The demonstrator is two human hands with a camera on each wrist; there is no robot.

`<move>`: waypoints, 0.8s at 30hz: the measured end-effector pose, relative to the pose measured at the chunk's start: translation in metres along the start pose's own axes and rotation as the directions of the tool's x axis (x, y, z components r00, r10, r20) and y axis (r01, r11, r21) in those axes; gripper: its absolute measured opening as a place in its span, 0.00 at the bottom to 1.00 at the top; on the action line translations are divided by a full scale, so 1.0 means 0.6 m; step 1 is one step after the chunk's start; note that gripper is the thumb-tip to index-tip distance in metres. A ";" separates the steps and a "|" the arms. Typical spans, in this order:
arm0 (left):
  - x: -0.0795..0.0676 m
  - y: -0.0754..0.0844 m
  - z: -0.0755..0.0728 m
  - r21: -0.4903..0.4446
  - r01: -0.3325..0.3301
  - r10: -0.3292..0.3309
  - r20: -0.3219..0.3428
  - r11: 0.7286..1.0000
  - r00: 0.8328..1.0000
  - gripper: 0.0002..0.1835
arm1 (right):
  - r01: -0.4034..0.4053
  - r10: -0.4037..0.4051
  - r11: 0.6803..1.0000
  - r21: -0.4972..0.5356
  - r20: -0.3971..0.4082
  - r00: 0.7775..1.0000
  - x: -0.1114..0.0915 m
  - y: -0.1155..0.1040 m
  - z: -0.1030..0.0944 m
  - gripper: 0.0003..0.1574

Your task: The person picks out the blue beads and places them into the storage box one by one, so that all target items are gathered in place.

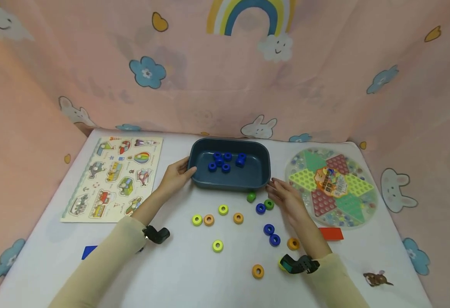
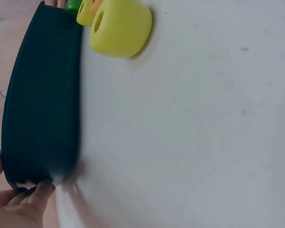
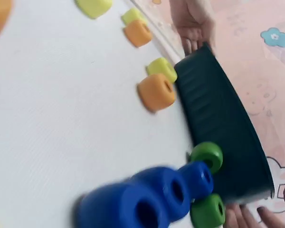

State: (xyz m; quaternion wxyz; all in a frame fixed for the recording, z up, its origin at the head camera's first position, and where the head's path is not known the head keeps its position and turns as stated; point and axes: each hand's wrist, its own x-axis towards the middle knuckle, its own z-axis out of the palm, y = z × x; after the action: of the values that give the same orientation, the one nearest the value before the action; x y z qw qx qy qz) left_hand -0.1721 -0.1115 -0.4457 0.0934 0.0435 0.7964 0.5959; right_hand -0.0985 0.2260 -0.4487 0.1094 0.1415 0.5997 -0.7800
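A dark blue-green rectangular tray (image 1: 230, 185) stands at the back middle of the table, holding several blue beads (image 1: 240, 160). My left hand (image 1: 176, 176) grips its left end, thumb at the rim and fingers against the outside, as the left wrist view also shows. At the front right corner, my right hand (image 1: 286, 196) touches the tray with fairly straight fingers; its thumb is apart from the rim in the right wrist view. Two green beads (image 1: 269, 204) and a blue bead (image 1: 260, 208) lie close to that hand.
Yellow beads (image 1: 217, 246) and orange beads (image 1: 258, 271) lie scattered in front of the tray, with two more blue beads (image 1: 274, 240). A picture puzzle board (image 1: 113, 179) is at left, a round star-patterned game board (image 1: 330, 188) at right. A red piece (image 1: 330, 234) and small animal figure (image 1: 377, 279) lie nearer.
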 end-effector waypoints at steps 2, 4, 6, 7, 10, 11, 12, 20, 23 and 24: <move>-0.002 -0.003 -0.005 -0.032 0.020 -0.020 0.004 0.999 1.000 0.32 | 0.071 -0.066 0.990 -0.126 0.046 0.997 -0.011 0.005 -0.008 0.31; -0.003 -0.004 -0.008 -0.040 0.040 -0.039 0.009 0.998 0.999 0.32 | 0.169 -0.137 0.943 -0.287 0.129 0.982 -0.021 0.012 -0.014 0.28; -0.003 -0.004 -0.008 -0.051 0.053 -0.052 0.015 0.997 0.999 0.33 | 0.248 -0.176 0.859 -0.448 0.196 0.965 -0.029 0.020 -0.019 0.25; -0.003 -0.003 -0.008 -0.055 0.058 -0.057 0.016 0.997 0.998 0.32 | 0.275 -0.181 0.808 -0.521 0.225 0.957 -0.033 0.023 -0.020 0.25; -0.002 -0.002 -0.006 -0.066 0.061 -0.061 0.014 0.996 0.998 0.31 | 0.303 -0.157 0.664 -0.684 0.269 0.950 -0.041 0.032 -0.022 0.24; -0.002 -0.001 -0.005 -0.068 0.062 -0.061 0.014 0.996 0.998 0.31 | 0.306 -0.150 0.620 -0.723 0.273 0.950 -0.042 0.034 -0.022 0.24; -0.002 -0.001 -0.005 -0.071 0.061 -0.060 0.014 0.996 0.998 0.30 | 0.311 -0.148 0.588 -0.747 0.278 0.949 -0.043 0.036 -0.021 0.24; -0.002 -0.001 -0.005 -0.076 0.072 -0.072 0.009 0.994 0.997 0.30 | 0.402 -0.284 0.499 -0.768 0.294 0.913 -0.041 0.052 -0.016 0.19; -0.003 -0.001 -0.005 -0.072 0.074 -0.073 0.007 0.995 0.997 0.31 | 0.409 -0.303 0.515 -0.753 0.286 0.909 -0.039 0.053 -0.014 0.18; -0.004 -0.001 -0.005 -0.072 0.072 -0.072 0.007 0.995 0.997 0.31 | 0.406 -0.304 0.520 -0.752 0.281 0.910 -0.038 0.053 -0.015 0.18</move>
State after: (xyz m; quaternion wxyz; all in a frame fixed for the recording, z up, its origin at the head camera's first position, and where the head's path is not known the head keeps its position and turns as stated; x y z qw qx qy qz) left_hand -0.1705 -0.1150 -0.4453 0.1182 0.0127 0.7752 0.6205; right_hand -0.0656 0.2264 -0.4719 0.0331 -0.0924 0.8917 -0.4419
